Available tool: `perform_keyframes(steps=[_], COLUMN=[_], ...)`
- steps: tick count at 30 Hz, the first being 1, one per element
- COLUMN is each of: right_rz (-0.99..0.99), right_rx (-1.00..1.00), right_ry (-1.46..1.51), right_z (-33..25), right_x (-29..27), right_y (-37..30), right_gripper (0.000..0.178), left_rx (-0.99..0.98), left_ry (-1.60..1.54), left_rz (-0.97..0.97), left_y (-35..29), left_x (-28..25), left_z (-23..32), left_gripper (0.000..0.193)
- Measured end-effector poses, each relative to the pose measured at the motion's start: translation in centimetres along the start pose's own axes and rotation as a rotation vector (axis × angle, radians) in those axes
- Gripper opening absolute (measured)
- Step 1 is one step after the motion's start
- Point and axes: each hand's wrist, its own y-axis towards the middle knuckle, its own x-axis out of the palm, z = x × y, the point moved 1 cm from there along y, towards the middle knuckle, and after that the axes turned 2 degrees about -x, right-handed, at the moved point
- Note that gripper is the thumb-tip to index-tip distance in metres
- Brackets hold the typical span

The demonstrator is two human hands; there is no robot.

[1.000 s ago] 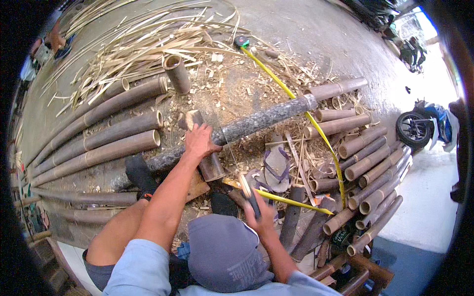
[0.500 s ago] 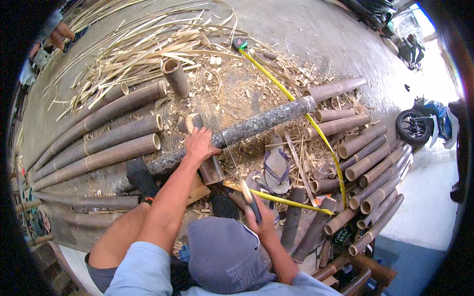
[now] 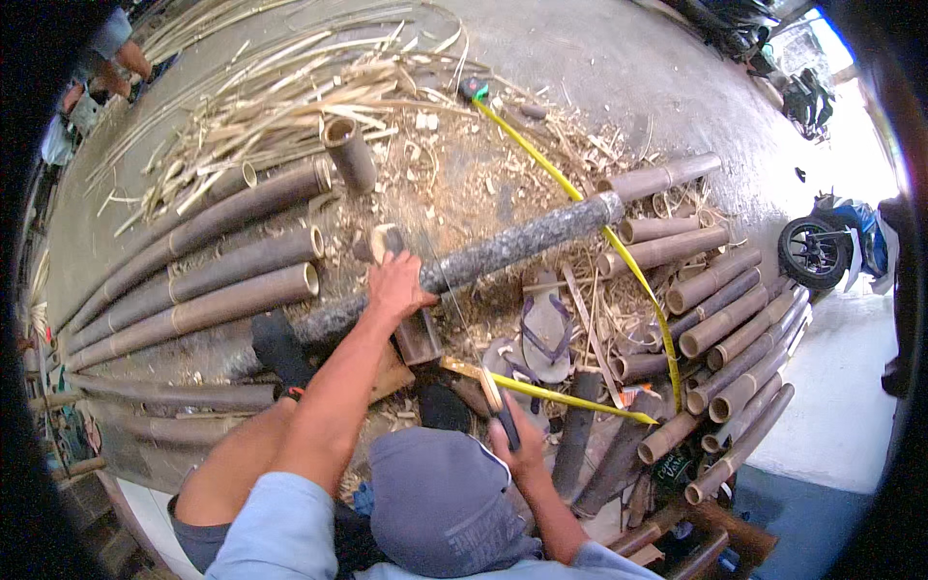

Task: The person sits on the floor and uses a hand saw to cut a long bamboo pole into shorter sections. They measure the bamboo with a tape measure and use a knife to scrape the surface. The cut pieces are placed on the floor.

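Note:
My left hand (image 3: pixel 396 288) is closed around a short bamboo piece (image 3: pixel 419 340) and presses it against a dark mottled pole (image 3: pixel 532 237). The piece crosses the pole, its open end toward me. In my right hand (image 3: pixel 524 447) is the grip of a handsaw (image 3: pixel 495 401), its thin blade seen nearly edge-on. The blade runs forward along the right side of the bamboo piece; where its teeth meet the bamboo is not clear. A yellow tape measure (image 3: pixel 546 166) lies pulled out across the pole and curves back below the saw.
Long bamboo poles (image 3: pixel 213 298) lie at the left, and many cut lengths (image 3: pixel 725 324) at the right. Bamboo strips (image 3: pixel 280 106) heap at the back. A short tube (image 3: pixel 350 159) stands upright. Sandals (image 3: pixel 546 333) lie nearby. A motorbike wheel (image 3: pixel 812 253) shows far right; another person's leg (image 3: pixel 133 60) far left.
My right hand and the saw have come slightly back toward me. The left hand keeps its hold on the bamboo piece. The whole view has shifted a little.

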Motion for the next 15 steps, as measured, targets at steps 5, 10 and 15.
perform_keyframes(steps=[5,10,15], right_rz=[0.023,0.102,-0.036], right_rx=[-0.045,-0.051,0.045], right_ry=[-0.069,-0.039,-0.051], right_z=[1.2,2.6,1.3], right_x=[-0.5,7.2,0.1], right_y=[-2.8,11.9,-0.8], right_gripper=[0.057,0.048,0.059], left_rx=[0.001,0.016,0.012], left_ry=[0.004,-0.014,0.013], left_rz=[-0.046,-0.001,-0.004], left_y=[-0.2,-0.4,0.1], left_x=[0.4,0.4,0.1], left_z=[0.2,-0.1,-0.1], left_gripper=[0.068,0.070,0.068])
